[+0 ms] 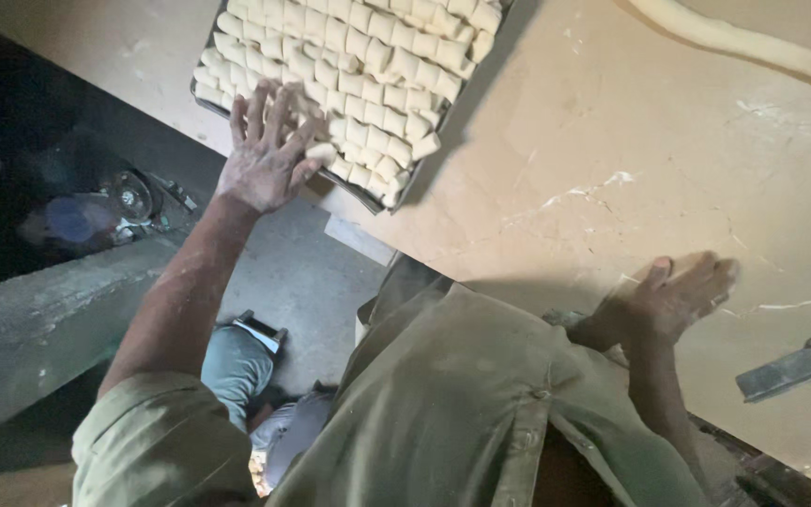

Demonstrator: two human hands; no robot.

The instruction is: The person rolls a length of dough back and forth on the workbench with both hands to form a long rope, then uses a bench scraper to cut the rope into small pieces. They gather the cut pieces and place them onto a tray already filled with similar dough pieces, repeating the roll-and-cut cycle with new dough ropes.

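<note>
Left hand (265, 155) spread wide, fingers fanned, lying flat on the dough pieces (359, 66) at the near corner of the tray (201, 99). It grips nothing; palm and fingertips just press on the top of the pieces. One loose piece (323, 150) sits by the thumb at the tray's near rim.

Tray sits at the worktop's (565, 141) left edge, its near corner overhanging slightly as far as I can tell. Pieces are pale, small and blocky, packed in tight rows that fill the tray.

Right hand (673, 300) also open and flat, palm down on bare worktop near the front edge, holding nothing. It looks like a brace for the reach across.

To do this well, my judgement: keep the left palm light and level so the soft pieces are nudged into line rather than squashed. Work toward the tray's middle, not its rim, so nothing tips off the overhanging corner. Tuck the loose piece into a gap with the thumb side. Keep weight on the right hand.

Also on the worktop: a metal scraper (781, 373) near the front right, just right of the right hand, and a long dough rope (743, 42) at the far right corner. Flour streaks mark the surface.
</note>
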